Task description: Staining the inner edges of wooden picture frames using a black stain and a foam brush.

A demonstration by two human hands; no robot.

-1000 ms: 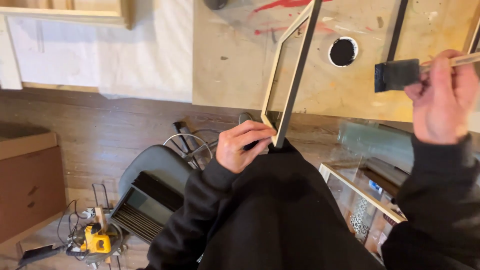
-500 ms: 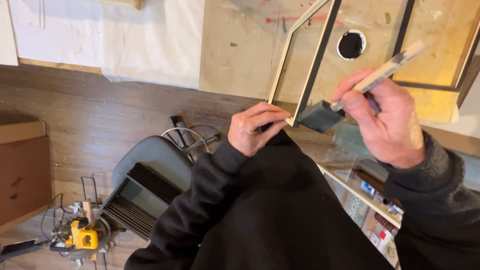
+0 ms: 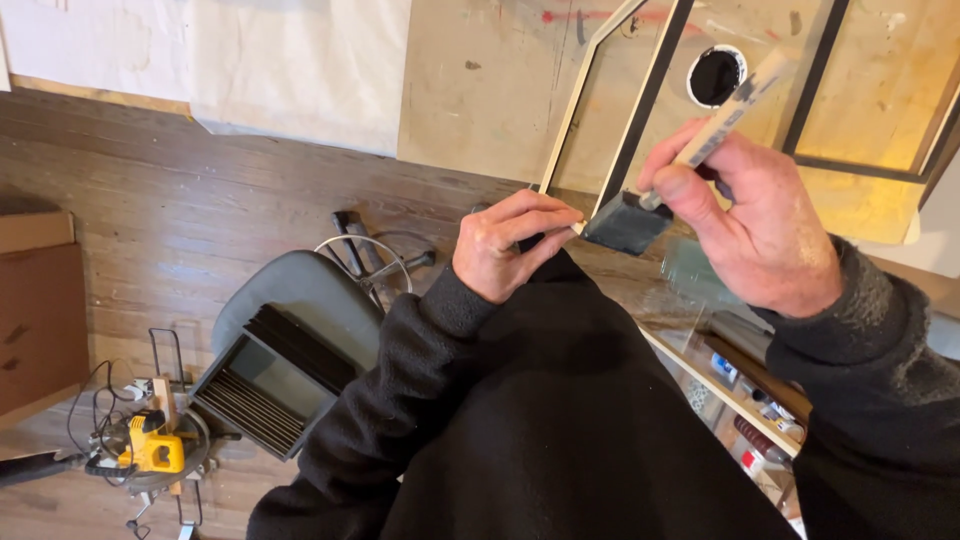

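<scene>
Dark wooden floorboards [image 3: 150,220] run beneath the scene, with pale sheets [image 3: 250,60] and a paint-marked board [image 3: 480,90] laid out ahead, where a tin of black paint [image 3: 716,76] sits open. A light wooden frame [image 3: 628,100] with a blackened inner edge is stood on its lower corner against the dark-clad lap. That corner is pinched by the left hand [image 3: 505,248], whose fingers are curled shut about it, thumb laid over the wood. A foam brush [image 3: 628,222] is gripped in the right hand [image 3: 760,225], its pale handle clamped between thumb and forefinger and slanting up to the right; the dark foam head is set just beside the frame's lower corner, right next to the left fingertips, and appears to touch the wood, though contact cannot be told for sure.

The step in hand is judged to be the blacking of the frame's edge at its lowest corner. A steady stroke along the rail would be called for next, with the left grip kept firm and its fingertips kept off the wet edge. Further frames [image 3: 850,140] lie on the board beyond, and a yellow saw [image 3: 150,450] rests on the floor beside a grey stool [image 3: 290,300]
</scene>
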